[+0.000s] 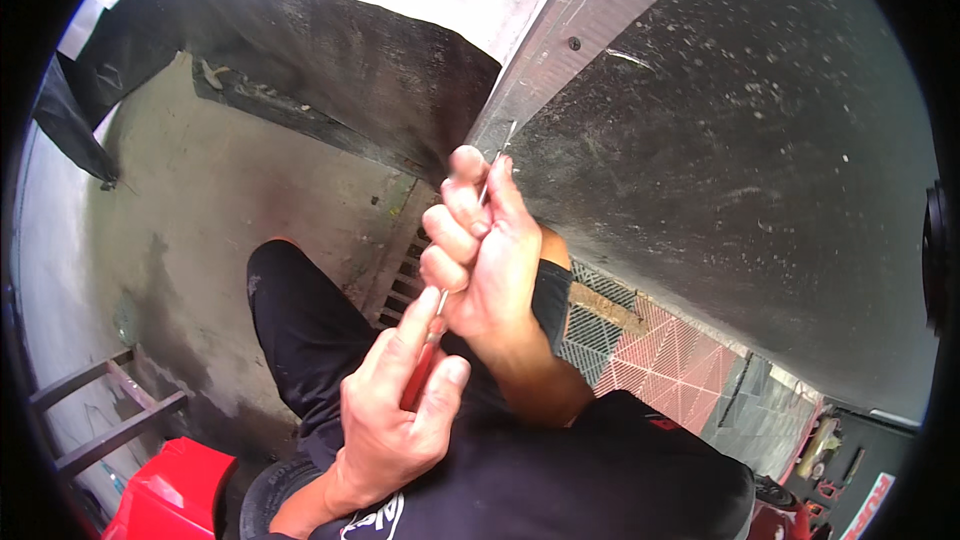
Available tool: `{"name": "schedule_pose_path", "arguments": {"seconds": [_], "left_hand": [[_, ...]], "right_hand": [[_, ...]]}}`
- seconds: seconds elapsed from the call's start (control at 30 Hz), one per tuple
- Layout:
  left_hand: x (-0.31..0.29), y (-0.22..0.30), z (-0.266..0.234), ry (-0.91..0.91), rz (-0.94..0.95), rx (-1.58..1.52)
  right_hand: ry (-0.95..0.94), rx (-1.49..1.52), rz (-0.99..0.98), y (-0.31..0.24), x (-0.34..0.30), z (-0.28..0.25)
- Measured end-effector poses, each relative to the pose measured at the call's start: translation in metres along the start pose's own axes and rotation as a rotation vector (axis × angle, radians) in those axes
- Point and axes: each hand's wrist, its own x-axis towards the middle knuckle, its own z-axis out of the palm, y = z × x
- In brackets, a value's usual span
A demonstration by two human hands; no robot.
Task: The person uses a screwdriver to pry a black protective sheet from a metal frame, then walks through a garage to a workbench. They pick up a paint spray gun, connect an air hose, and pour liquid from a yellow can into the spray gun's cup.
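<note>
A screwdriver [421, 368] with a red handle and a long thin metal shaft slants up and to the right between my hands. My left hand [392, 405] is closed around the red handle, index finger stretched along it toward the shaft. Farther up, my right hand [490, 255] has its palm toward me and its fingers curled around the shaft, pinching near the far end. Just past those fingertips the thin end lies in front of a metal edge strip [545, 75] on a large dark panel [720, 140]. Whether it touches the strip cannot be made out.
A dark screw head [574, 43] sits in the strip. Black sheeting [330, 60] hangs at the far left above a concrete floor [240, 180]. A floor grate [405, 265], a metal frame [120, 410], a red object [175, 490] and a tool case [850, 470] lie around my legs.
</note>
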Motion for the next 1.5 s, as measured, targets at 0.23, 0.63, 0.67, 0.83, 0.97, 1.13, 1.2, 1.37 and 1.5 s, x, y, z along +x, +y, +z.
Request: {"name": "schedule_pose_path", "arguments": {"seconds": [0.23, 0.63, 0.67, 0.83, 0.97, 1.13, 1.2, 1.37, 1.5], "left_hand": [[-0.005, -0.009, -0.003, -0.053, -0.857, -1.553], [-0.006, -0.004, 0.002, 0.048, 0.072, 0.354], [-0.001, 0.005, -0.004, 0.02, 0.063, 0.394], [-0.011, 0.001, -0.009, -0.046, -0.613, -1.122], [-0.004, -0.018, -0.004, -0.109, -0.835, -1.681], [-0.005, -0.013, -0.01, -0.085, -0.959, -1.487], [-0.006, -0.004, -0.013, -0.075, -0.983, -1.245], [-0.008, -0.008, 0.007, 0.063, -0.045, 0.245], [-0.001, 0.004, 0.002, 0.049, -0.084, 0.167]], "right_hand": [[-0.031, 0.008, 0.016, 0.0, 0.003, -0.006], [-0.114, 0.07, 0.082, 0.003, 0.002, -0.013], [-0.123, 0.099, 0.064, 0.004, 0.004, -0.01], [-0.222, 0.211, 0.079, -0.007, 0.012, -0.014], [-0.193, 0.112, 0.034, -0.007, 0.016, -0.018], [-0.163, 0.076, 0.077, -0.001, 0.011, -0.019], [-0.176, 0.109, 0.122, -0.001, 0.004, -0.02], [-0.211, 0.122, 0.121, -0.001, 0.006, -0.024], [-0.192, 0.155, 0.079, -0.003, 0.015, -0.016]]}}
